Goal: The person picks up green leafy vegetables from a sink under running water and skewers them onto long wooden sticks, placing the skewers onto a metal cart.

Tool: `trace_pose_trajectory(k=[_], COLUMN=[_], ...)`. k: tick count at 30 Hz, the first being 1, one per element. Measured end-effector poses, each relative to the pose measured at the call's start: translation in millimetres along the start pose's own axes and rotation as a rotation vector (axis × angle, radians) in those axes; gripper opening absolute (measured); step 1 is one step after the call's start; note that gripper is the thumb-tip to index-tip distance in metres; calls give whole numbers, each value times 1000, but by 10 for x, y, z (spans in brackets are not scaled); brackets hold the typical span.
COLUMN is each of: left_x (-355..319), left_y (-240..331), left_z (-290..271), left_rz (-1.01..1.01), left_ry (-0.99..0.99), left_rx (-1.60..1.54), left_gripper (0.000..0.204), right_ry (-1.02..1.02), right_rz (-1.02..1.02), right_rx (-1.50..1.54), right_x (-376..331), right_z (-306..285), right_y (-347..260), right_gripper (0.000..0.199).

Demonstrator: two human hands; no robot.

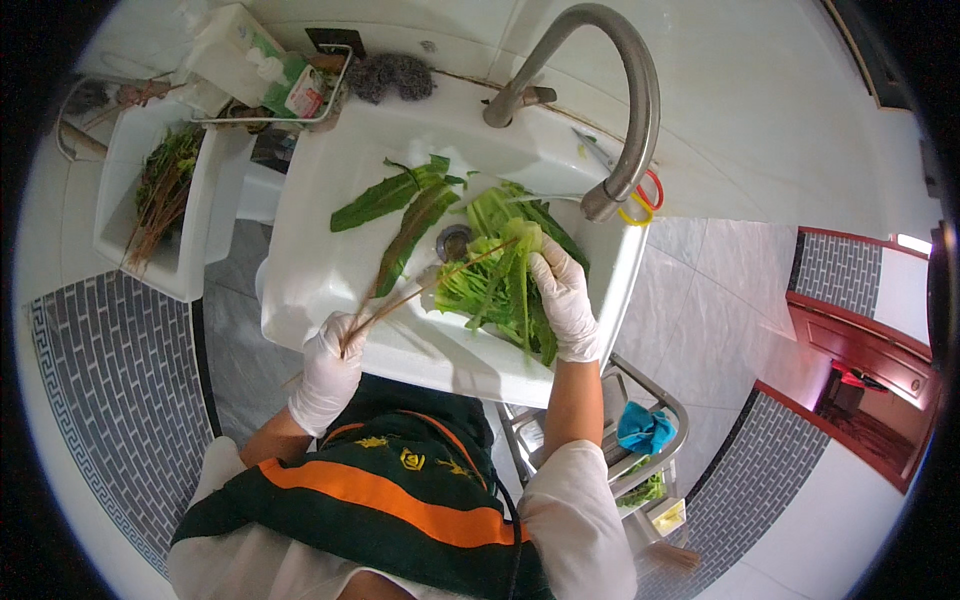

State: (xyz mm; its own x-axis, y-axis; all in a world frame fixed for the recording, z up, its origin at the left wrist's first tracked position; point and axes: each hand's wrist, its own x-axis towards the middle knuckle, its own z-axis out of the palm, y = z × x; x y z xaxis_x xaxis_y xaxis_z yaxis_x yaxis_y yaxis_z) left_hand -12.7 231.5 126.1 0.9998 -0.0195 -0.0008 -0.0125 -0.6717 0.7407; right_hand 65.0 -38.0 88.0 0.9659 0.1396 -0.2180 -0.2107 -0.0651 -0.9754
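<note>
Both my hands wear white gloves over a white sink (pixel 300 280). My left hand (pixel 332 375), at the sink's near left edge, is closed around thin brown straw-like stalks (pixel 405 298). The stalks slant up and right to the greens by my other hand. My right hand (pixel 563 300) grips a bunch of pale green lettuce-like leaves (pixel 495 262); its fingertips are partly hidden by them. Two long dark green leaves (pixel 410 245) (pixel 375 205) lie left of the metal drain (pixel 456 242).
A curved metal faucet (pixel 640 90) overhangs the sink's right side. Scissors with red and yellow handles (pixel 655 188) lie on the rim behind it. At far left, a second basin (pixel 112 215) holds greens with brown stems (pixel 165 190). A wire rack (pixel 335 95) carries bottles; scouring pads (pixel 390 78) sit beside it.
</note>
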Motion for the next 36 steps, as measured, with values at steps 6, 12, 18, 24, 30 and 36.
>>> trace_pose_trajectory(k=[6,12,18,24,30,36], left_x=[128,137,461,539,362,215], left_y=[-52,-24,138,211,310,135], left_z=[55,220,433,545,657,448], left_rz=[-738,-644,-490,-399,-227,-232], left_ry=[-334,-237,-249,-205,-159,-285], left_rx=[-909,-874,-780,-656,-649,-791], left_gripper=[6,11,11,12,15,23], right_ry=[-111,-150,65,618,394,453], right_rz=[-28,48,16,66,86,53], right_rx=[-95,31,234,37,619,608], right_x=[43,130,216,-90,-260,-283], right_z=[184,95,-176,215,977,1109], right_y=[-91,-83,234,191,-218,-241], right_gripper=[26,44,49,32,29,20])
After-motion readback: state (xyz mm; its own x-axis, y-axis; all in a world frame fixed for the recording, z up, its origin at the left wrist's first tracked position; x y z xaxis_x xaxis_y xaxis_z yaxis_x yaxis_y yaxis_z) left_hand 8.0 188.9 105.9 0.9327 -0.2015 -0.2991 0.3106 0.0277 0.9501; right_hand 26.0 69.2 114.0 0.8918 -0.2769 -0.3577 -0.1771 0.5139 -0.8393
